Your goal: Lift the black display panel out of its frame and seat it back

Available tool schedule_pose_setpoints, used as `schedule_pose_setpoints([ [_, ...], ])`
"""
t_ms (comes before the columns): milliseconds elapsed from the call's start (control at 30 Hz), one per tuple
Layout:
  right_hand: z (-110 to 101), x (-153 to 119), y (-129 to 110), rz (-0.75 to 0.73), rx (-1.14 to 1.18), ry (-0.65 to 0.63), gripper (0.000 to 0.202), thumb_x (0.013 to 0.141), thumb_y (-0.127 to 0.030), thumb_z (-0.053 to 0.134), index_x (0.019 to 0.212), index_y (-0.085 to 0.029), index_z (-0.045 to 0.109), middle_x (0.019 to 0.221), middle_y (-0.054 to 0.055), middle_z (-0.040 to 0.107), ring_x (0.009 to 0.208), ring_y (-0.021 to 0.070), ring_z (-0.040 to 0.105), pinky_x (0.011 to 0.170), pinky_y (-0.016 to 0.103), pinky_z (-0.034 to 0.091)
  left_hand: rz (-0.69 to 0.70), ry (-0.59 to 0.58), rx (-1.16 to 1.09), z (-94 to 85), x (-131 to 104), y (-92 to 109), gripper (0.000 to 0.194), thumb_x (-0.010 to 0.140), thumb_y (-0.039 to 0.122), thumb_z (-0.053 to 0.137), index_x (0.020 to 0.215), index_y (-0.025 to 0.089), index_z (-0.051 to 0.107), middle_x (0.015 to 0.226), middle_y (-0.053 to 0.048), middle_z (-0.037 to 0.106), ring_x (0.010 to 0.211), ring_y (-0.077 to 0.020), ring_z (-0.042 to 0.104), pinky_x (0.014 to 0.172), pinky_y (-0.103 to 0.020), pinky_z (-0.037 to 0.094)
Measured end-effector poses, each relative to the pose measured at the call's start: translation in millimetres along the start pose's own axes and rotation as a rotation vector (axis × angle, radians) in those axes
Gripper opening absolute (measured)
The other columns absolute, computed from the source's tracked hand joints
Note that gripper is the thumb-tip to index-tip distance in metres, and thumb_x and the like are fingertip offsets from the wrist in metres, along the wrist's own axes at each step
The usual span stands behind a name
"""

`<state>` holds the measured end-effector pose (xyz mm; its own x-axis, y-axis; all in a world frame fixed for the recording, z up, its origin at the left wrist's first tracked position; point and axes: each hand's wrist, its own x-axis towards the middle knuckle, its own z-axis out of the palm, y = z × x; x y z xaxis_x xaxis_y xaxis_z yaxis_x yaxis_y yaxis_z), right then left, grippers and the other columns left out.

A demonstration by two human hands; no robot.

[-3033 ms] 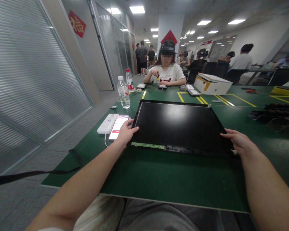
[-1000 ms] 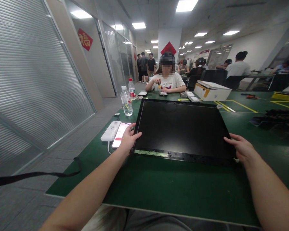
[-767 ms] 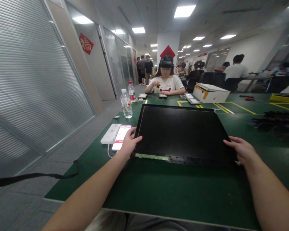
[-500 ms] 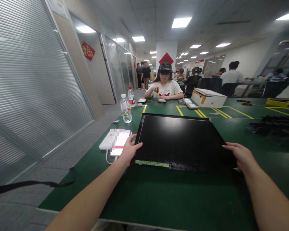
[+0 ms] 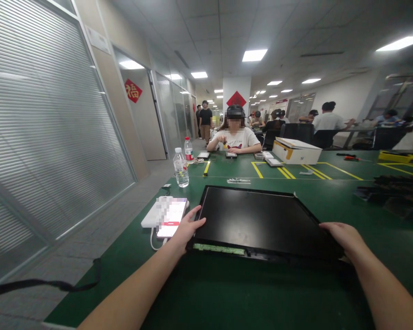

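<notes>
Things lying around on the green bench

A phone lies on a white power bank; two water bottles stand beyond, a white box opposite.

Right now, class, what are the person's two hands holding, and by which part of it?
Both hold the black display panel: the left hand grips its near left corner and the right hand its near right corner, above the green table.

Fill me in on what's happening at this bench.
A person grips a large black display panel by its near corners, left hand on one side and right hand on the other, over a green mat. A phone lies just left of it. Across the table a co-worker handles small items.
</notes>
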<state>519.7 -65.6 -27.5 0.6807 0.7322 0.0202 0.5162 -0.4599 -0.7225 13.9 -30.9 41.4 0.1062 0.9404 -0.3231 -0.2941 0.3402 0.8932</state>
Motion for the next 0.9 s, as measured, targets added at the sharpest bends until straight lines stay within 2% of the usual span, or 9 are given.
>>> schedule_pose_setpoints([
  [67, -2, -2, -4, 0.044, -0.030, 0.004, 0.021, 0.075, -0.043, 0.065, 0.073, -0.024, 0.074, 0.090, 0.015, 0.079, 0.083, 0.0326, 0.075, 0.073, 0.046, 0.061, -0.027, -0.022, -0.014, 1.1, -2, 2, 0.095, 0.082, 0.005, 0.081, 0.165, 0.022, 0.038, 0.099, -0.010, 0.083, 0.071, -0.0249, 0.080, 0.070, -0.035, 0.066],
  [167, -3, -6, -10, 0.000, -0.098, -0.011, 0.019, 0.076, -0.040, 0.065, 0.074, -0.024, 0.075, 0.092, 0.014, 0.079, 0.087, 0.0326, 0.074, 0.079, 0.047, 0.061, -0.046, -0.019, -0.034, 1.4, -2, 3, 0.098, 0.080, 0.002, 0.080, 0.166, 0.020, 0.036, 0.105, -0.012, 0.083, 0.074, -0.0260, 0.081, 0.073, -0.036, 0.067],
  [267, -4, -12, -15, -0.017, -0.160, -0.032, 0.021, 0.079, -0.038, 0.062, 0.080, -0.023, 0.077, 0.095, 0.014, 0.079, 0.085, 0.0319, 0.074, 0.079, 0.046, 0.060, -0.046, -0.028, -0.035, -0.7, 1, 1, 0.096, 0.080, 0.001, 0.079, 0.165, 0.017, 0.038, 0.107, -0.013, 0.083, 0.075, -0.0258, 0.081, 0.074, -0.036, 0.067],
  [433, -5, -19, -20, -0.029, -0.229, -0.072, 0.028, 0.082, -0.038, 0.058, 0.088, -0.021, 0.079, 0.101, 0.016, 0.079, 0.088, 0.0327, 0.075, 0.078, 0.043, 0.059, -0.039, -0.063, -0.016, -7.3, 9, -3, 0.094, 0.075, 0.002, 0.083, 0.161, 0.013, 0.045, 0.106, -0.015, 0.083, 0.086, -0.0302, 0.082, 0.074, -0.036, 0.067],
  [567, -7, -22, -23, -0.014, -0.285, -0.095, 0.030, 0.082, -0.039, 0.055, 0.091, -0.021, 0.077, 0.101, 0.017, 0.079, 0.093, 0.0349, 0.074, 0.080, 0.046, 0.058, -0.020, -0.106, -0.018, -11.6, 12, -4, 0.094, 0.074, 0.006, 0.085, 0.159, 0.016, 0.047, 0.114, -0.016, 0.082, 0.092, -0.0309, 0.082, 0.079, -0.037, 0.067],
  [700, -8, -21, -22, 0.015, -0.277, -0.092, 0.027, 0.080, -0.042, 0.057, 0.086, -0.022, 0.074, 0.096, 0.017, 0.078, 0.092, 0.0368, 0.074, 0.081, 0.050, 0.059, 0.033, -0.151, 0.012, -17.1, 14, -5, 0.099, 0.070, 0.013, 0.092, 0.159, 0.016, 0.049, 0.120, -0.017, 0.080, 0.097, -0.0328, 0.081, 0.083, -0.040, 0.066],
  [900, -7, -18, -18, 0.019, -0.267, -0.064, 0.024, 0.075, -0.046, 0.063, 0.078, -0.023, 0.072, 0.089, 0.018, 0.076, 0.087, 0.0387, 0.075, 0.076, 0.052, 0.060, 0.105, -0.173, 0.099, -21.6, 15, -4, 0.091, 0.071, 0.022, 0.095, 0.154, 0.019, 0.057, 0.128, -0.016, 0.078, 0.104, -0.0339, 0.079, 0.091, -0.042, 0.064],
])
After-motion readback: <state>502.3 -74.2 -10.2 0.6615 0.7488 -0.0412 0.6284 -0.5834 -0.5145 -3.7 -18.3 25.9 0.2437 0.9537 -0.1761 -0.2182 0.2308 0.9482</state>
